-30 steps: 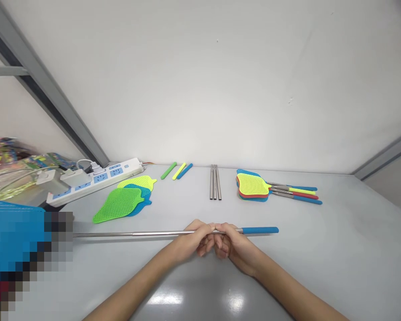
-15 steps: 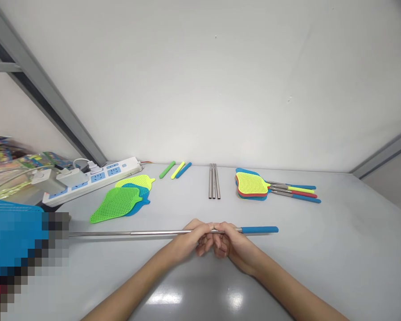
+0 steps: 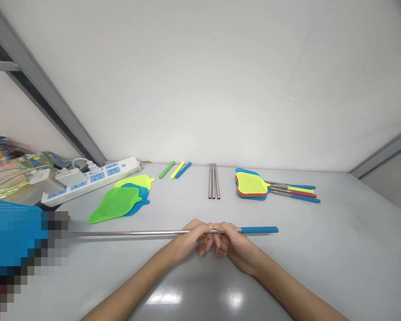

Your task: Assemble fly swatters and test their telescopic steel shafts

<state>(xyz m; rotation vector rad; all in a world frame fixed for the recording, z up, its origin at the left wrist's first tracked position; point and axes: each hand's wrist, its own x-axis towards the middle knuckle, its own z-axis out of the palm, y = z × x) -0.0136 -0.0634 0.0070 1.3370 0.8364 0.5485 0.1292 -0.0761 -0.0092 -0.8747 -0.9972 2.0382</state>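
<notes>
My left hand [image 3: 197,238] and my right hand [image 3: 229,240] are side by side, both closed around the metal rod of an extended telescopic fly swatter [image 3: 153,232]. The thumbs lie along the top of the rod, and some fingers curl beneath it. To the right of my hands the swatter ends in a blue grip [image 3: 259,230]. Its rod runs level to the left, where a blue perforated head [image 3: 15,232] shows at the frame's edge; a pixelated patch hides the join between them.
Loose swatter heads [image 3: 116,204] in green, blue and yellow overlap at left. Behind stand a power strip [image 3: 96,178] with plugs, coloured grips [image 3: 177,170] and three metal tubes [image 3: 214,182]. A stack of collapsed swatters [image 3: 252,185] lies at right. A wall [image 3: 217,89] closes the back.
</notes>
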